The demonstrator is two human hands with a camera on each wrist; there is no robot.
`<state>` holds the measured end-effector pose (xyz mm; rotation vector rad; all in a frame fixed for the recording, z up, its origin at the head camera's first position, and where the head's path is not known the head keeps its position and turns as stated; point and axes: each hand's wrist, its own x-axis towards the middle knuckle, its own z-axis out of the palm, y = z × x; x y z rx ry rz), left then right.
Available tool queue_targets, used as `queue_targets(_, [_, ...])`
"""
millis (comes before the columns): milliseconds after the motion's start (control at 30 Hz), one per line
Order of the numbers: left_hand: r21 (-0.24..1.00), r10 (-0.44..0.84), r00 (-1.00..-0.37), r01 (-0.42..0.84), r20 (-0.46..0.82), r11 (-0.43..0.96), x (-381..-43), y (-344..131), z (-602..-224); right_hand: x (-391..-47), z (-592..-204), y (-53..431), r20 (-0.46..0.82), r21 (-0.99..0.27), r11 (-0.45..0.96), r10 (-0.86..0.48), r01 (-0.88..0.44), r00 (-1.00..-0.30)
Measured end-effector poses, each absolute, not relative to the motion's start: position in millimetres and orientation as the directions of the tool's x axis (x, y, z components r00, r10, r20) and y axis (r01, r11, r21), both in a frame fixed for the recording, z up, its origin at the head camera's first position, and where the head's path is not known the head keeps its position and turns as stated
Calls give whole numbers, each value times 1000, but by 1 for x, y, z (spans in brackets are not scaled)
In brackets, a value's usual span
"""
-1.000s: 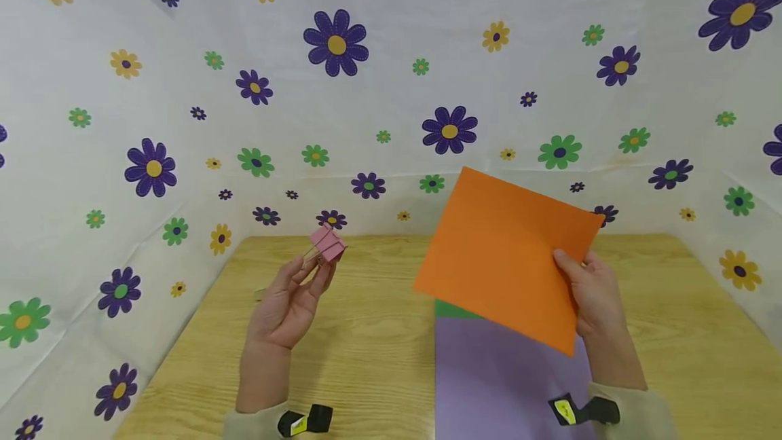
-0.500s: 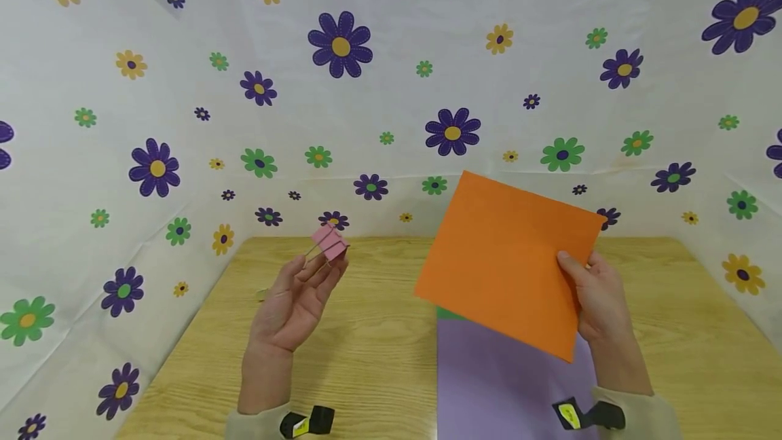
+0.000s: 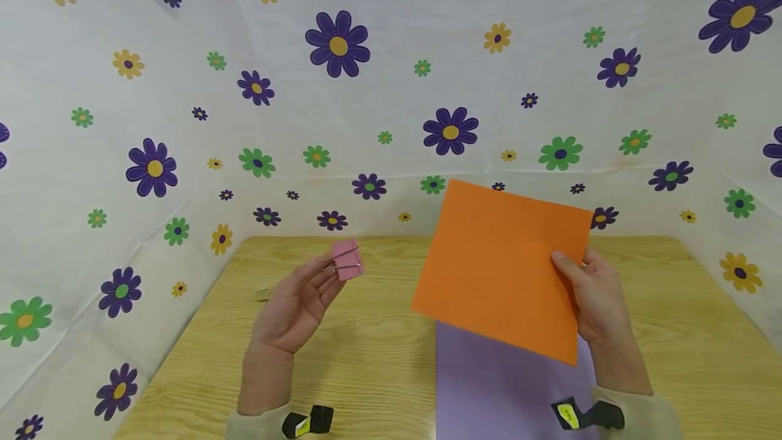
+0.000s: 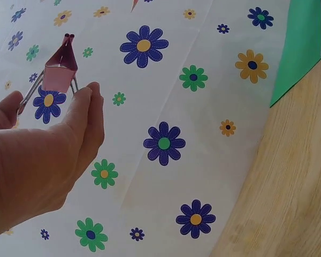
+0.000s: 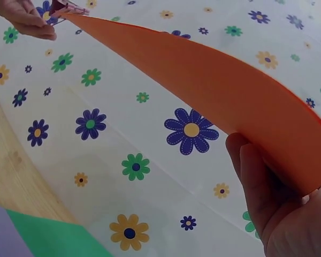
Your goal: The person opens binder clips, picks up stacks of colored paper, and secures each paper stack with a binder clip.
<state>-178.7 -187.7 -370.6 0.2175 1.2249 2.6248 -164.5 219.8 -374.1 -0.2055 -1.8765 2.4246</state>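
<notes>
Between thumb and fingers, my left hand (image 3: 296, 307) pinches the wire handles of a pink binder clip (image 3: 347, 260), held up above the table. In the left wrist view the clip (image 4: 60, 75) is seen end-on, a handle on each side and its tip looking closed. My right hand (image 3: 595, 297) grips an orange sheet (image 3: 501, 270) by its right edge, thumb on the near face and fingers behind. The sheet is tilted in the air and, in the right wrist view, bends in a curve. A gap separates clip and sheet in the head view.
A purple sheet (image 3: 513, 386) lies on the wooden table (image 3: 366, 358) below the orange one. A green sheet (image 4: 302, 48) shows beside it in the left wrist view. A small yellowish object (image 3: 264, 294) lies behind my left hand. Flower-printed cloth (image 3: 391, 87) encloses the table.
The binder clip has turned in my left hand and shifted right and slightly down, toward the orange sheet. The sheet has tilted a little, its top edge lower and slightly left.
</notes>
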Motion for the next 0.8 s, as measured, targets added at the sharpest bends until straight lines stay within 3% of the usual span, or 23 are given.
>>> queue_targets(400, [863,197,-978,-44,65,-504,-177,-176,-371,-162,-371,217,-11,-988,-157,99,-4,-995])
queue_targets(800, [896,164,-986,-48,29,-442,-171,-163,-368,-159,-370,215,-9,-993,-120,92,-2,-996])
